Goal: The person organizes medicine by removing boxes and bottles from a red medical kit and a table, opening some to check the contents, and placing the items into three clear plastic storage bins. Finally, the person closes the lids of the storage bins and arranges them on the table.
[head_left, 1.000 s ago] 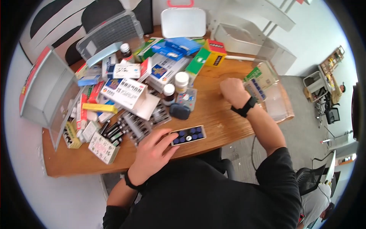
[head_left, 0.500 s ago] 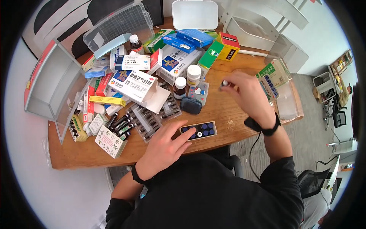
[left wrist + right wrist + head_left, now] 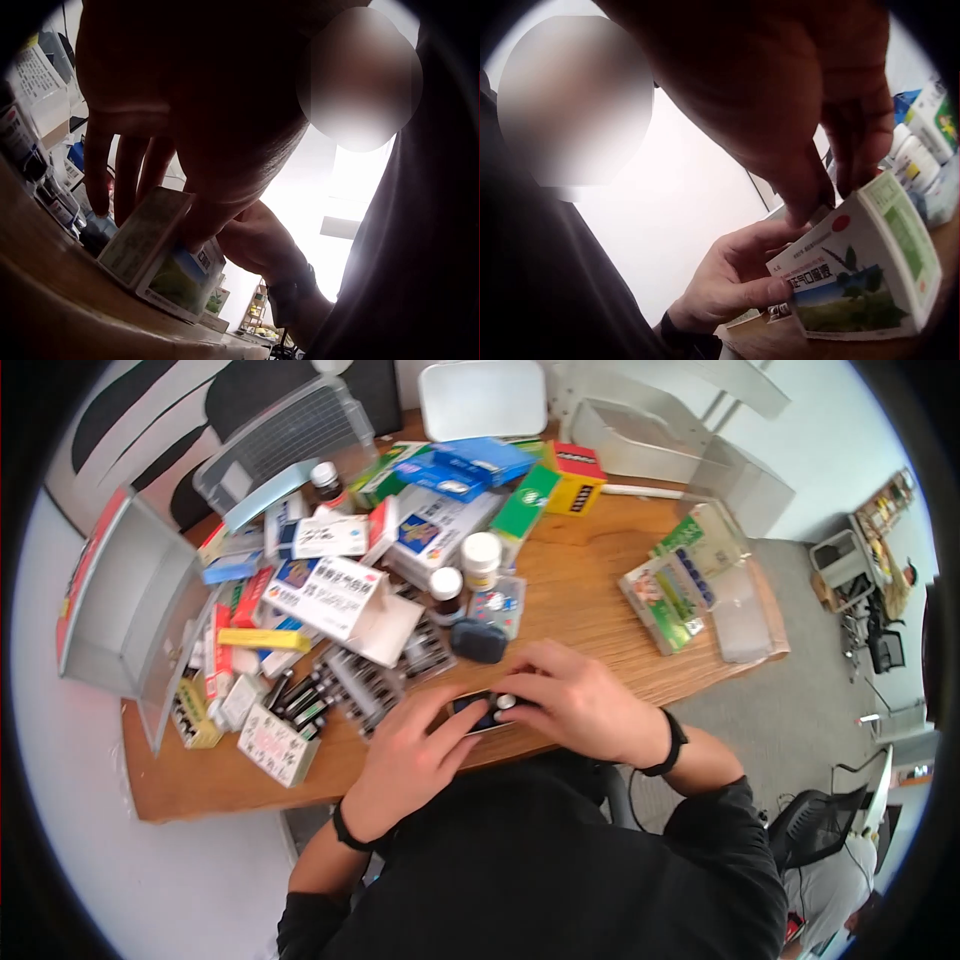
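Observation:
In the head view a small open-topped box (image 3: 474, 712) with dark-capped vials stands near the table's front edge. My left hand (image 3: 412, 750) grips its left end; in the right wrist view the thumb of the left hand (image 3: 731, 281) lies on the front of the printed box (image 3: 855, 289). Over the box's right part, my right hand (image 3: 585, 705) pinches a small vial at the opening, mostly hidden by its fingers; a white-topped cap (image 3: 506, 702) shows beside them. The left wrist view shows the box (image 3: 180, 274) under the left hand (image 3: 150, 90), with the right hand (image 3: 259, 244) behind.
Medicine boxes (image 3: 325, 600), white-capped bottles (image 3: 481, 560) and a dark case (image 3: 478, 641) crowd the left and middle. Vials in plastic trays (image 3: 360, 685) lie left of the hands. A green-and-white box (image 3: 660, 610) and clear containers (image 3: 742, 628) stand at the right.
My right hand has come left and toward the table's front edge, bringing the small vial to the open box. The left hand stays at the box's left end. The head view has shifted slightly.

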A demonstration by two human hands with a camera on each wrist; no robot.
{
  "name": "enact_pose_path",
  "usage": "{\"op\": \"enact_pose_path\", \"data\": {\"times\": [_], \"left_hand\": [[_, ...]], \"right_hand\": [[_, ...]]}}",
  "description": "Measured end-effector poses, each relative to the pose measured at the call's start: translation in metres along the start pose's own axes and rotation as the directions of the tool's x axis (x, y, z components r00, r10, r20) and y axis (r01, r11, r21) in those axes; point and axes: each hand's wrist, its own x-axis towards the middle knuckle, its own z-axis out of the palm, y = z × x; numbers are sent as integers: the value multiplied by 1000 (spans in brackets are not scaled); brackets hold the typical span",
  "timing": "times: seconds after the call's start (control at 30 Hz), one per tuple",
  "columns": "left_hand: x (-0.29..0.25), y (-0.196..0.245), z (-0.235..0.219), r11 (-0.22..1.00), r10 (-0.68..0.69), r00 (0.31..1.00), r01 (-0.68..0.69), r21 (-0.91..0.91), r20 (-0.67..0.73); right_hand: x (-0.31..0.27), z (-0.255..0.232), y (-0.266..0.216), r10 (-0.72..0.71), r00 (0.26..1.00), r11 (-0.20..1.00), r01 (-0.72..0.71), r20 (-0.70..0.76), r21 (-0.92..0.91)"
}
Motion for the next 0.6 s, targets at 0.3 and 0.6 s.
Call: {"op": "enact_pose_path", "data": {"times": [0.3,0.6], "left_hand": [[2,3,-2,996,-61,998,63,-62,33],[-4,1,-8,986,-129,990,121,-117,-64]], "right_hand": [[-13,4,7,-47,999,995,48,17,-87],[-40,-13,16,170,982,979,-178,-86,-100]]}}
